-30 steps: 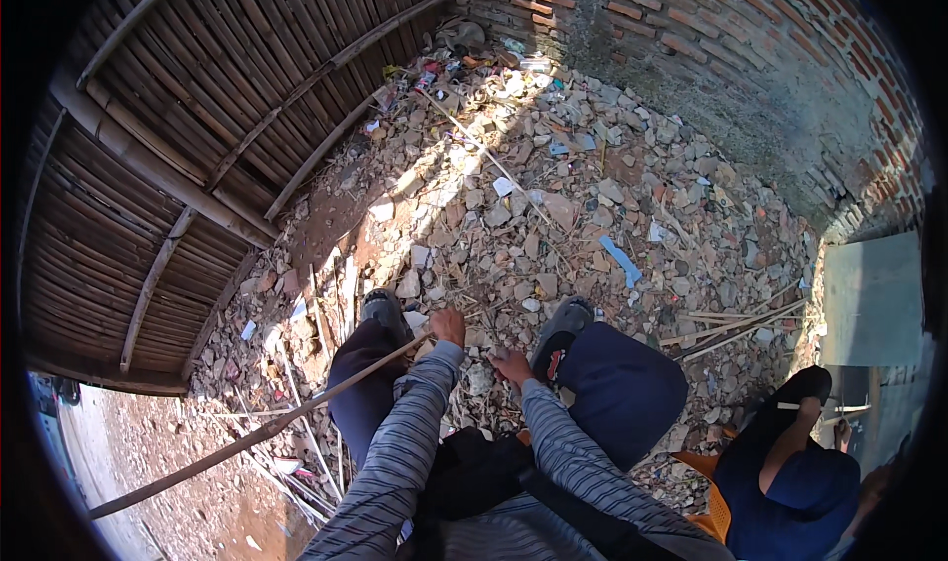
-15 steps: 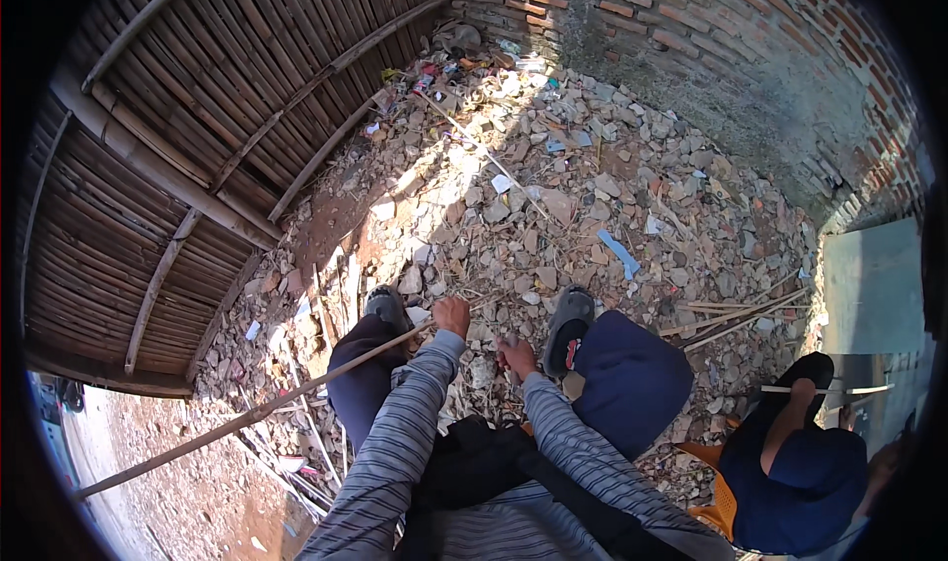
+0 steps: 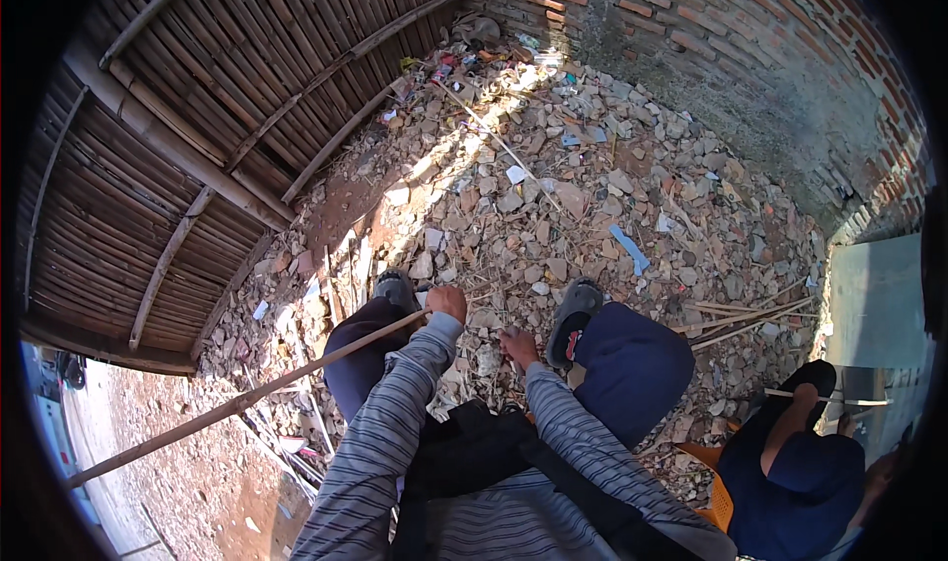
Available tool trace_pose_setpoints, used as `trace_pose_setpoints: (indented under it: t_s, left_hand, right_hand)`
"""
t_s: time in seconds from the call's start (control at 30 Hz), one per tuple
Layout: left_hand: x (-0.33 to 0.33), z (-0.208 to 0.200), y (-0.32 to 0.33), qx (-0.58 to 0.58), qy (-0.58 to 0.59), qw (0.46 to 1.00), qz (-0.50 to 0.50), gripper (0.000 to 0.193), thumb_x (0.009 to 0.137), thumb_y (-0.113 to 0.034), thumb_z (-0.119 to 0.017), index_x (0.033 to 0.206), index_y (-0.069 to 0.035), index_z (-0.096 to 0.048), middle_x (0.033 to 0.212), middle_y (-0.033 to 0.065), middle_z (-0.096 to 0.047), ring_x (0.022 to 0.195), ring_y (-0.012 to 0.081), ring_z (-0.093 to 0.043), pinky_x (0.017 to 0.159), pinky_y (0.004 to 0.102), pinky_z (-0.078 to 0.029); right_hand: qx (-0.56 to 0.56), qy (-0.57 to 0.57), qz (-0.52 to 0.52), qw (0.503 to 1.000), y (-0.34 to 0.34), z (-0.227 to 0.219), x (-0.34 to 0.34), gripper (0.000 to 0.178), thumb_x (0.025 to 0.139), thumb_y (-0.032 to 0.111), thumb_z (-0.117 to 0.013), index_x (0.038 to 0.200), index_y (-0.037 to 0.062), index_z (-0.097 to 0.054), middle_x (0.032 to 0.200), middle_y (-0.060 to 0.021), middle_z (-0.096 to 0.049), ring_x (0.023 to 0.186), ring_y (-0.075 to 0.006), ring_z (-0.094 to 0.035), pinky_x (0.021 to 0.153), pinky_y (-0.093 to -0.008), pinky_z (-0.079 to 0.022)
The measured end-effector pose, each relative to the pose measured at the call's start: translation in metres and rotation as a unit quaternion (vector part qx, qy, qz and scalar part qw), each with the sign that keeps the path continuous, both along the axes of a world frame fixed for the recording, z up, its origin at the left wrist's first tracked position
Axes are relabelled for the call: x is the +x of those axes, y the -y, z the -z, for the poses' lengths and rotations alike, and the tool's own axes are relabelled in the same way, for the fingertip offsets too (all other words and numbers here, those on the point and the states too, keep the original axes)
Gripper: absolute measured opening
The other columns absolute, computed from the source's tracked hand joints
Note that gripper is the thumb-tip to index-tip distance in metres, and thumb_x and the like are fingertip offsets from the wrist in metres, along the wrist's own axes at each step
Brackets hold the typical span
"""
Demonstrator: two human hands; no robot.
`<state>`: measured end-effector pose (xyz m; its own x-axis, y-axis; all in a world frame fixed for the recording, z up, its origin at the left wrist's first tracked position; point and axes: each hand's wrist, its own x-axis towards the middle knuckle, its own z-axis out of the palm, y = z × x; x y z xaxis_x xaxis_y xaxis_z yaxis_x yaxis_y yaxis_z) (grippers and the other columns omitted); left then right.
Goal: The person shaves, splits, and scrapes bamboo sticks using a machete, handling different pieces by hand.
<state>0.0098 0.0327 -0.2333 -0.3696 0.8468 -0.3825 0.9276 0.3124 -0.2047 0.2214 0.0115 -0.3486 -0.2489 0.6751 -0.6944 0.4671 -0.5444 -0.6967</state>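
Observation:
My left hand (image 3: 447, 303) is closed around the upper end of a long thin wooden stick (image 3: 247, 400). The stick slants down across my left leg, out toward the far left of the view. Just to the right and slightly nearer, my right hand (image 3: 517, 347) has its fingers curled in, and whatever they grip is too small and shadowed to make out. Both hands are low between my knees, above stony ground (image 3: 484, 265). My dark clogs, the left shoe (image 3: 395, 289) and the right shoe (image 3: 573, 326), stand on either side of them.
A bamboo-slat wall (image 3: 148, 225) rises on the left, and a brick wall (image 3: 681, 28) at the back right. Thin sticks (image 3: 746, 316) lie on the right. Another person (image 3: 800, 462) sits beside an orange plastic chair (image 3: 713, 492), holding a pale stick. A blue strip (image 3: 629, 250) lies ahead.
The view has shifted slightly, so the ground and walls sit a little differently in it. My left hand keeps its grip on the stick, and both hands stay close together.

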Motion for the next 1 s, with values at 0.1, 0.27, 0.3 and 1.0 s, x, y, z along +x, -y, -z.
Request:
trace_pose_setpoints:
  t_s: [0.1, 0.27, 0.3, 1.0]
  left_hand:
    - [0.009, -0.02, 0.003, 0.025, -0.011, 0.999, 0.019, 0.023, 0.098, -0.021, -0.061, 0.105, -0.018, -0.083, 0.103, 0.0042, -0.08, 0.096, 0.0245, -0.078, 0.065, 0.042, -0.059]
    - [-0.01, -0.017, 0.042, 0.043, 0.004, 0.999, 0.022, 0.023, 0.094, -0.023, -0.061, 0.091, -0.017, -0.083, 0.094, 0.0079, -0.08, 0.087, 0.026, -0.078, 0.068, 0.041, -0.057]
    - [-0.013, -0.016, 0.047, 0.041, -0.009, 0.999, 0.031, 0.023, 0.094, -0.024, -0.061, 0.091, -0.017, -0.083, 0.094, 0.0077, -0.08, 0.087, 0.0259, -0.078, 0.068, 0.0406, -0.057]
    - [0.012, -0.027, 0.039, 0.032, 0.051, 0.998, -0.002, 0.025, 0.095, -0.021, -0.059, 0.098, -0.014, -0.083, 0.101, 0.0096, -0.08, 0.095, 0.0268, -0.077, 0.076, 0.0408, -0.057]
  right_hand:
    - [-0.047, -0.082, 0.052, 0.994, 0.001, 0.022, 0.007, 0.028, 0.097, 0.036, -0.074, 0.099, 0.0079, -0.069, 0.075, -0.0056, -0.071, 0.057, -0.017, -0.067, 0.047, -0.0348, -0.051]
    - [-0.04, -0.059, 0.029, 0.997, 0.024, 0.016, -0.003, 0.033, 0.097, 0.033, -0.075, 0.102, 0.001, -0.068, 0.075, -0.0095, -0.072, 0.055, -0.0191, -0.07, 0.046, -0.033, -0.053]
    - [-0.041, -0.06, 0.029, 0.997, 0.025, 0.016, -0.002, 0.033, 0.097, 0.033, -0.075, 0.102, 0.001, -0.068, 0.075, -0.0095, -0.072, 0.055, -0.0191, -0.07, 0.046, -0.033, -0.053]
    - [0.038, -0.079, -0.038, 0.995, 0.019, 0.015, 0.008, 0.035, 0.102, 0.032, -0.068, 0.088, 0.0, -0.065, 0.062, -0.0087, -0.065, 0.045, -0.0149, -0.058, 0.042, -0.0314, -0.045]
